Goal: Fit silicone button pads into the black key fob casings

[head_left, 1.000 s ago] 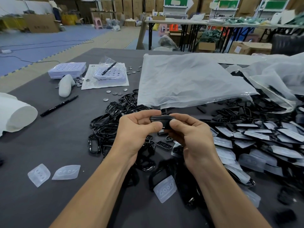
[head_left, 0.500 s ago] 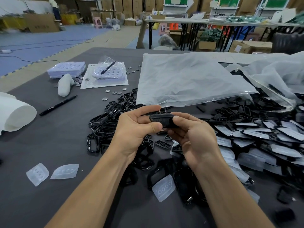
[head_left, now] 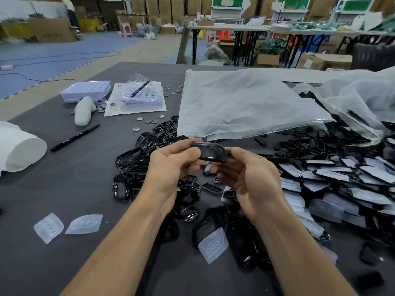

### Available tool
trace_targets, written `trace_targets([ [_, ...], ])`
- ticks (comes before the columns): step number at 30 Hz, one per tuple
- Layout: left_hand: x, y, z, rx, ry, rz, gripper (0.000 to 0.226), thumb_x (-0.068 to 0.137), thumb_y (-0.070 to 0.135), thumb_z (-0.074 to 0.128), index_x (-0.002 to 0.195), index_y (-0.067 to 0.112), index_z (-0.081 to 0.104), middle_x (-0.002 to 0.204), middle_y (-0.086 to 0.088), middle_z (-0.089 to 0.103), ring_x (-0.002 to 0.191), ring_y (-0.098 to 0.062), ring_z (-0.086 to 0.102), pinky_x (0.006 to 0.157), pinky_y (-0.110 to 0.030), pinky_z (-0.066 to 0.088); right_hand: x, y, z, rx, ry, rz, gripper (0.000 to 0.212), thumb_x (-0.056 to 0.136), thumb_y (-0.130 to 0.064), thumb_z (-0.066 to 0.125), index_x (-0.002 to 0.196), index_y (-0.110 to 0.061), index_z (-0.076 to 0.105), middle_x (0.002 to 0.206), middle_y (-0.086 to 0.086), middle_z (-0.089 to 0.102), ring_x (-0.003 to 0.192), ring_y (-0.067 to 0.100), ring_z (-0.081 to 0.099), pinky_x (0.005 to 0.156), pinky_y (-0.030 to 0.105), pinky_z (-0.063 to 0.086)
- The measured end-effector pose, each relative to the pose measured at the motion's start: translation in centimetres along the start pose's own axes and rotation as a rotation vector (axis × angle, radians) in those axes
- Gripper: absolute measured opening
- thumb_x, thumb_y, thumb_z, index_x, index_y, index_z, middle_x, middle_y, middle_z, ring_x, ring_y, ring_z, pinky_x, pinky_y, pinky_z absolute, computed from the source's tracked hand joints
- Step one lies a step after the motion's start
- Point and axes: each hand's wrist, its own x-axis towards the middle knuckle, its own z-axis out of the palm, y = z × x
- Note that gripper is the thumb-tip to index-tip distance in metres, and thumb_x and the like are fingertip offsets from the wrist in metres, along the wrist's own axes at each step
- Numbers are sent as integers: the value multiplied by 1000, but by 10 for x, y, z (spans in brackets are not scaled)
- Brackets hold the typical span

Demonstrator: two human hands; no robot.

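A black key fob casing (head_left: 210, 151) is held up over the table centre between both hands. My left hand (head_left: 171, 165) grips its left end with thumb and fingers. My right hand (head_left: 250, 176) holds its right end, fingers curled under it. Below the hands lies a heap of empty black casings (head_left: 136, 165). Translucent silicone button pads lie loose: two at the near left (head_left: 48, 227) (head_left: 84, 224) and one between my forearms (head_left: 212, 244). To the right spreads a pile of casings with pads fitted (head_left: 333, 182).
The dark grey table (head_left: 64, 178) carries a white roll (head_left: 19, 146) at the left, a black pen (head_left: 74, 137), a white lump (head_left: 84, 111), trays of coin cells (head_left: 85, 90), loose coin cells (head_left: 149, 120) and large plastic bags (head_left: 241, 103) at the back.
The casing has been turned and tilted between my hands, showing its smooth back more. Both hands stay in the same place over the pile.
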Motion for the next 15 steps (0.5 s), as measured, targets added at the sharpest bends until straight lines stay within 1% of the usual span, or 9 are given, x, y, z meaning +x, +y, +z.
trace_targets([
  [2,-1,0,1,21,-20,10,30,88,-7,66,87,17,84,79,-7,77,56,-9,64,58,-17,54,2,2,1,23,-29,77,36,106,-19,49,90,-1,75,83,23,75,61,28,69,54,28,56],
  [5,-3,-1,3,125,-24,81,35,87,-12,63,91,16,83,85,-8,80,59,-12,64,57,-19,52,3,5,2,-33,-93,144,33,105,-17,50,95,2,75,84,23,75,60,24,68,55,27,58],
  [7,-4,-3,4,192,-4,143,37,85,-15,61,92,16,82,88,-9,81,66,-15,70,59,-20,54,3,7,2,-113,-141,154,28,101,-12,54,97,3,78,90,24,76,63,22,69,58,25,59],
  [8,-5,-4,5,198,4,162,38,85,-15,61,92,16,82,89,-8,81,66,-17,71,59,-22,55,2,7,2,-120,-157,163,27,100,-11,56,98,2,78,92,23,76,66,21,70,59,25,59],
  [10,-4,-4,4,188,11,197,39,87,-15,62,94,17,82,92,-4,82,66,-18,71,61,-24,58,1,6,2,-88,-187,187,26,102,-12,56,102,3,77,91,21,76,68,20,72,59,25,59],
  [11,-4,-4,4,187,7,219,38,87,-15,63,95,17,82,93,-3,82,71,-17,74,65,-24,60,1,5,2,-68,-196,192,25,103,-12,56,104,3,77,89,21,75,68,20,72,59,25,59],
  [12,-4,-3,4,184,-3,236,36,88,-14,65,96,17,82,93,-3,82,77,-17,76,70,-24,61,1,5,2,-49,-188,190,24,103,-10,56,103,2,76,87,20,75,66,21,72,58,25,59],
  [13,-5,-2,4,171,-18,246,35,88,-13,66,97,17,82,92,-3,82,79,-17,77,71,-23,61,1,6,2,-37,-167,174,22,102,-6,56,99,1,76,84,19,75,65,21,72,58,25,59],
  [15,-5,-1,5,117,-41,238,34,87,-14,66,96,15,81,89,-4,81,74,-12,76,62,-18,57,3,8,3,-48,-94,106,21,99,0,56,93,-2,76,80,15,75,62,19,71,58,27,58],
])
